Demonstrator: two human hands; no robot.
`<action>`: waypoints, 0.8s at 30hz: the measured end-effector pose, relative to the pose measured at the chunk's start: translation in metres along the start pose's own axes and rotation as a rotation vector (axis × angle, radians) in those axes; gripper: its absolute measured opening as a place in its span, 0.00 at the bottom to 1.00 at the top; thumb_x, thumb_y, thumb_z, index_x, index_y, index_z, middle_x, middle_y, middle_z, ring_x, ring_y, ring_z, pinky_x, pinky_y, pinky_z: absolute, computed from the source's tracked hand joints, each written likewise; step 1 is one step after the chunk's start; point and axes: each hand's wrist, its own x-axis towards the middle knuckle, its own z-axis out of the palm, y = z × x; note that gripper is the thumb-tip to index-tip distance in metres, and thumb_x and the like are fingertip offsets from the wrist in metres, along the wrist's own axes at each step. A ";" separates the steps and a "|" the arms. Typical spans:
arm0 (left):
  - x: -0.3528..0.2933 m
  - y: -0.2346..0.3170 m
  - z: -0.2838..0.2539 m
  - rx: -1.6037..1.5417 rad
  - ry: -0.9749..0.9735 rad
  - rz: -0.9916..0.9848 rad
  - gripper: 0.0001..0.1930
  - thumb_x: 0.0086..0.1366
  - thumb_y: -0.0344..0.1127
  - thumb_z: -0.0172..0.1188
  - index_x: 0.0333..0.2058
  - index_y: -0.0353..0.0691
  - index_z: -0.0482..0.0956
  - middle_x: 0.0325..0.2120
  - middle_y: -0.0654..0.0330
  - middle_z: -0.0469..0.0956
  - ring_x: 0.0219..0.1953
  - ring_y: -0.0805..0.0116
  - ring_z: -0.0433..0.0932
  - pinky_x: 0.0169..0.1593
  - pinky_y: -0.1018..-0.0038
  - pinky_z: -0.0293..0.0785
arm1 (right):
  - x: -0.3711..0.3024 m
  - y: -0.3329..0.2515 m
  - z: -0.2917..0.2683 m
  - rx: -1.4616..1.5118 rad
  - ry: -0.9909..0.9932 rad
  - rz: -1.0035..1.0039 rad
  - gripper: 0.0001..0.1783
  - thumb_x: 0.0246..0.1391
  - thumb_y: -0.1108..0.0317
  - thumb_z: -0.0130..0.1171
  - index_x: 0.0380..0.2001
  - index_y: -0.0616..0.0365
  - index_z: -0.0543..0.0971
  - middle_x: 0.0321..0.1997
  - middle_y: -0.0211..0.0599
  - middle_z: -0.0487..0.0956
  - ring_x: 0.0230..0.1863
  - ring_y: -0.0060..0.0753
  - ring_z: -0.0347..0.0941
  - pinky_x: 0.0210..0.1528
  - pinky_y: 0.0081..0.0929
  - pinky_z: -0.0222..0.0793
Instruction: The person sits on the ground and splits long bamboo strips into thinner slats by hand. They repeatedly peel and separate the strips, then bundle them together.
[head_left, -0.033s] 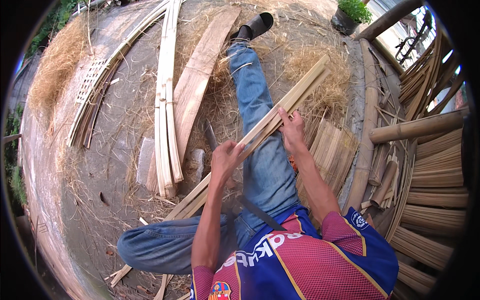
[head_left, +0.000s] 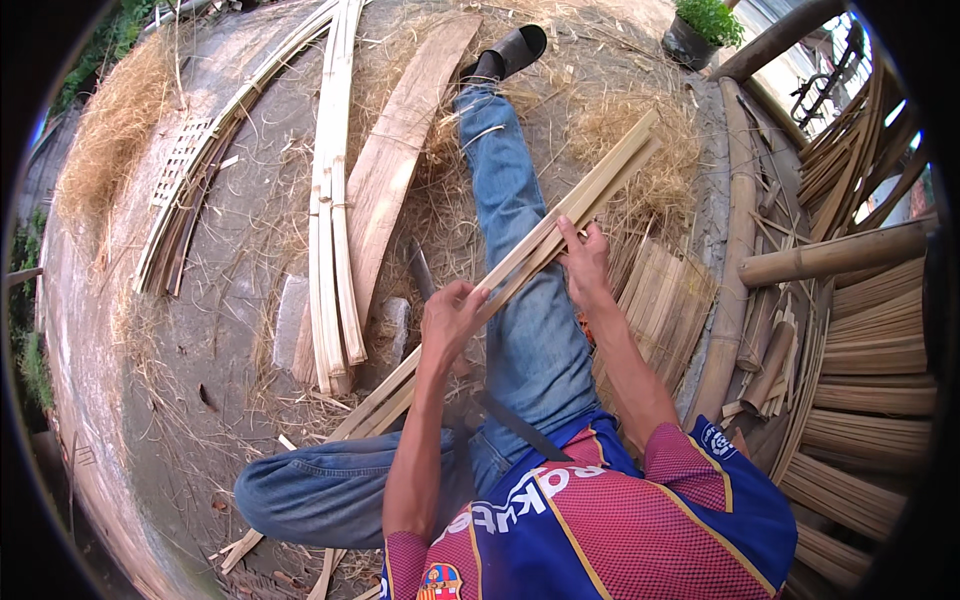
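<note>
Item: strips (head_left: pixel 600 185), a bundle of long split bamboo lengths; location: across the lap and the outstretched leg (head_left: pixel 510 200), centre of my view; long axis diagonal, near end low at 7 o'clock on the ground, far end raised toward 1 o'clock, tips fanning a little over the straw (head_left: pixel 650 150).

Left hand (head_left: pixel 450 315): fingers wrapped tight round the strips about mid-length, just toward 7 o'clock of centre; right hand (head_left: pixel 585 262): at 2 o'clock of the left, fingers curled closed over the same bundle, thumb on top; the hands are near each other but not touching.

Change: none shows between the two views of this instant; I judge the bundle held steady, not sliding.

Surroundings: board (head_left: pixel 400 160) at 11 o'clock, lying flat beside the leg; loose slats (head_left: pixel 330 200) just beyond it at 10 o'clock; sandal (head_left: pixel 515 50) at 12 o'clock; pole (head_left: pixel 730 250) at 3 o'clock; a dark narrow thing by the left hand, perhaps a blade, I cannot tell.
</note>
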 end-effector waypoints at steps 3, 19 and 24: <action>0.000 -0.009 0.002 -0.021 0.032 0.031 0.15 0.64 0.43 0.66 0.33 0.35 0.83 0.22 0.61 0.80 0.26 0.73 0.77 0.33 0.71 0.71 | -0.010 0.002 0.003 -0.015 0.136 -0.018 0.26 0.64 0.62 0.61 0.55 0.63 0.63 0.44 0.44 0.79 0.42 0.28 0.79 0.40 0.30 0.80; -0.017 -0.013 0.027 -0.123 0.240 0.099 0.18 0.63 0.43 0.67 0.47 0.39 0.84 0.30 0.58 0.80 0.33 0.67 0.78 0.41 0.69 0.73 | 0.010 0.010 -0.017 -0.387 0.151 -0.218 0.18 0.62 0.63 0.59 0.50 0.65 0.74 0.38 0.38 0.77 0.37 0.27 0.77 0.35 0.24 0.76; -0.020 -0.012 0.025 -0.023 0.186 0.168 0.20 0.62 0.43 0.68 0.49 0.39 0.83 0.35 0.52 0.80 0.38 0.58 0.80 0.46 0.66 0.74 | -0.018 -0.019 -0.006 -0.371 0.157 -0.163 0.18 0.62 0.63 0.59 0.48 0.65 0.75 0.38 0.38 0.77 0.37 0.26 0.78 0.26 0.25 0.79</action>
